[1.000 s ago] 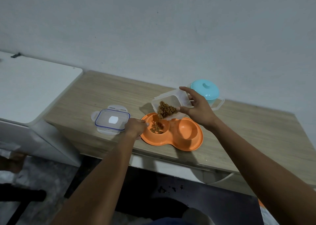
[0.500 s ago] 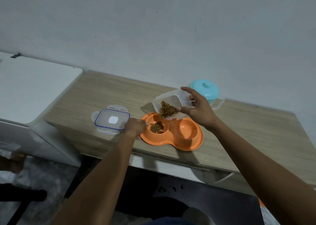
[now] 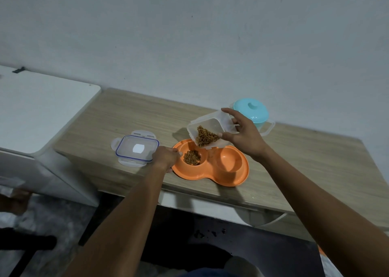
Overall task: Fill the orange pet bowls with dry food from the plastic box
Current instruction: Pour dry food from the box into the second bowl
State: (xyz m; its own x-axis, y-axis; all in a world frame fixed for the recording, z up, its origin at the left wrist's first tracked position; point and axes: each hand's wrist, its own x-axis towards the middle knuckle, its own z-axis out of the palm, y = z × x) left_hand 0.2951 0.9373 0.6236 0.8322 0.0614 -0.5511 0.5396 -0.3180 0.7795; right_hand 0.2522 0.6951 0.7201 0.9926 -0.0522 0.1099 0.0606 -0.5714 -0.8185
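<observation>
An orange double pet bowl [image 3: 223,176] lies near the front edge of the wooden table. Its left cup holds brown dry food [image 3: 191,157]; its right cup [image 3: 229,160] shows only orange plastic. My left hand [image 3: 166,156] grips the bowl's left rim. My right hand [image 3: 242,136] holds a clear plastic box [image 3: 207,127] tilted above the back of the bowl, between the two cups, with a heap of dry food [image 3: 206,136] at its lower corner.
The box's clear lid with blue seal [image 3: 136,150] lies flat left of the bowl. A teal lidded cup [image 3: 251,112] stands behind my right hand. A white cabinet [image 3: 42,110] adjoins the wooden table [image 3: 305,160] on the left. Wall behind.
The box has shifted slightly right and tipped back, so the food stream has stopped. More dry food lies in the left cup than one second ago. My left hand has stayed put.
</observation>
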